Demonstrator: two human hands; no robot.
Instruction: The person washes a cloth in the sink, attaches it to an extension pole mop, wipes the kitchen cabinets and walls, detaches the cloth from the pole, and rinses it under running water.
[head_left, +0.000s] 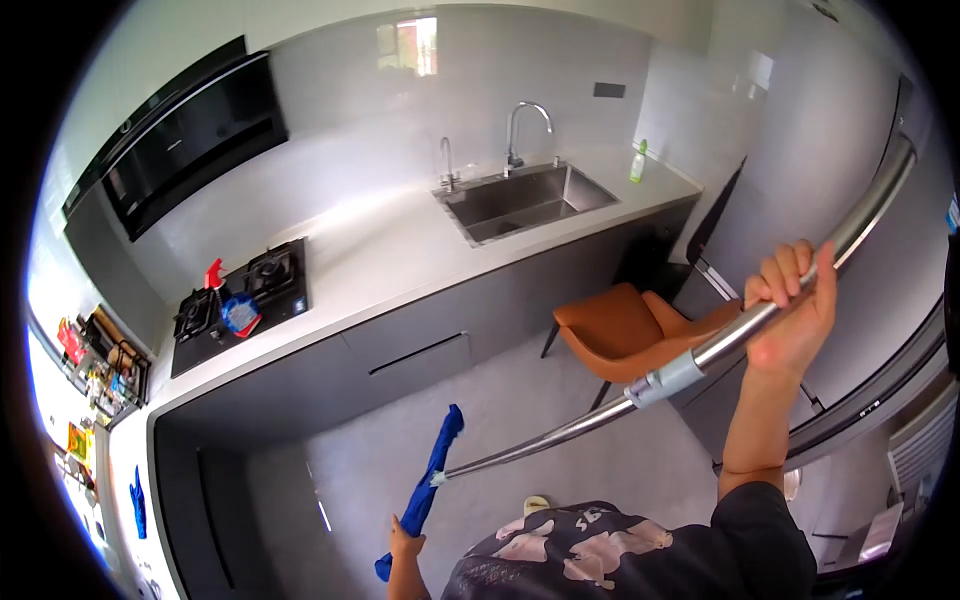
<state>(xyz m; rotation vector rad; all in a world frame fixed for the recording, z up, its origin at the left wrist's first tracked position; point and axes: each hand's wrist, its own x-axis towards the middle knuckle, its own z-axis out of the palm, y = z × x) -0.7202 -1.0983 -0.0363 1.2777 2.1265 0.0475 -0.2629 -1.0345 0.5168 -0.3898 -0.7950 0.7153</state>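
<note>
My right hand (795,305) is wrapped round the long metal pole (560,435) of a mop, raised at the right. The pole slants down to the left, with a grey collar (665,380) partway along it. At its lower end sits a narrow mop head covered in blue cloth (440,455), tilted on edge above the floor. My left hand (405,540) grips the blue mop head near its lower end; its fingers are partly hidden.
An orange chair (625,330) stands by the grey cabinets. On the counter (390,250) are a sink (475,215), a green spray bottle (638,162) and a gas hob (205,345) with a red-topped spray bottle (238,312) on it. A fridge (800,190) stands right.
</note>
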